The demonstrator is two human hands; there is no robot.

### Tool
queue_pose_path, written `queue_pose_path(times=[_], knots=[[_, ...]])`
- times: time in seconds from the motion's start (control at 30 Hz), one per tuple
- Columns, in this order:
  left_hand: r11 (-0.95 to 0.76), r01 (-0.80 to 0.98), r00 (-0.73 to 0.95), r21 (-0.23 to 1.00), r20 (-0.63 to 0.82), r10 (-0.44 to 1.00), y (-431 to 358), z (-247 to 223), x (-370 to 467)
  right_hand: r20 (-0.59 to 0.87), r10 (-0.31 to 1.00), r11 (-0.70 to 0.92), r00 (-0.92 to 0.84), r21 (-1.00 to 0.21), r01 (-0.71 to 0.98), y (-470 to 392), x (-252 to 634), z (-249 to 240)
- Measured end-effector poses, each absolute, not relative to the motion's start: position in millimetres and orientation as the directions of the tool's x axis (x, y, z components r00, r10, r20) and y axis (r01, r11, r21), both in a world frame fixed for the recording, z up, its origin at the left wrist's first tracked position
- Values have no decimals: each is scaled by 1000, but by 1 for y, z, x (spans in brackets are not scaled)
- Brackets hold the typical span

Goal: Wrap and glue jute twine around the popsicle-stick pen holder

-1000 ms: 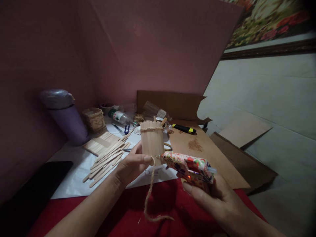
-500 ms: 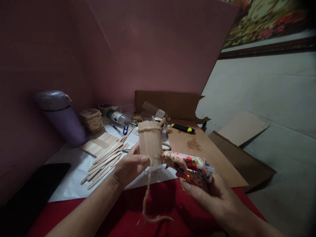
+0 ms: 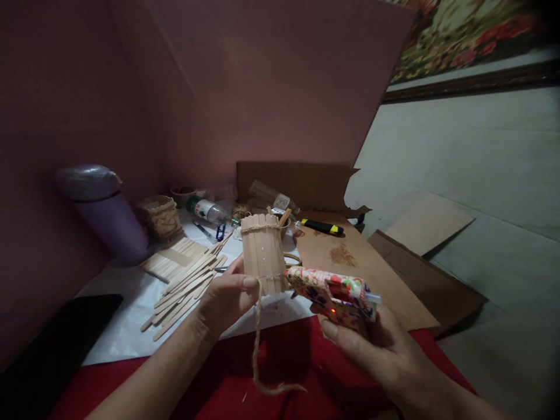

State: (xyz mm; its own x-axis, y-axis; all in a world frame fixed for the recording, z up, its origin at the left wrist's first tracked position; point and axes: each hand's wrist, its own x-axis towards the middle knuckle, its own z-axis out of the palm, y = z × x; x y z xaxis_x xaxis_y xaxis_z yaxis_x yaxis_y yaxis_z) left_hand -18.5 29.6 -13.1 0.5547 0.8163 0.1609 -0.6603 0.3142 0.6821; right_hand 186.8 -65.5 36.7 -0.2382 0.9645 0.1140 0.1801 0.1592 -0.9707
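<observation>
My left hand (image 3: 231, 297) grips a cup made of upright wooden craft sticks (image 3: 262, 251) by its lower left side, thumb in front. Twine (image 3: 257, 338) circles the cup near its top and bottom, and a loose end hangs from under my thumb down over the red cloth. In my right hand (image 3: 376, 350) is a flower-patterned hot glue gun (image 3: 330, 291) with a lit red light and a glue stick at its back. The gun's nozzle is at the cup's lower right side, by the bottom twine; whether it touches cannot be made out.
Loose craft sticks (image 3: 188, 297) and a bundled stack (image 3: 175, 256) lie on white paper at left. Behind them stand a purple bottle (image 3: 109, 216) and a decorated cup (image 3: 160, 219). A black-and-yellow utility knife (image 3: 322, 227) lies on cardboard (image 3: 371, 274). Plastic bottles (image 3: 205, 209) lie at the back.
The cup has shifted slightly left in view and tilts a little, with my left hand still on it. The glue gun stays nearly in place.
</observation>
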Motion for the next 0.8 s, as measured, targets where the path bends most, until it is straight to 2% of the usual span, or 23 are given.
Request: queue_pose_path(times=[0.27,0.57,0.8], knots=[[325,-661,547,677,137,826,29,-9,-18,112,965,171,-238,-955,241,-65,189,33],[345,-657,577,670,153,802,27,-8,-17,92,965,148,-244,-964,222,-63,188,35],[345,-653,581,675,154,799,29,-11,-20,134,966,179,-222,-964,195,-63,190,35]])
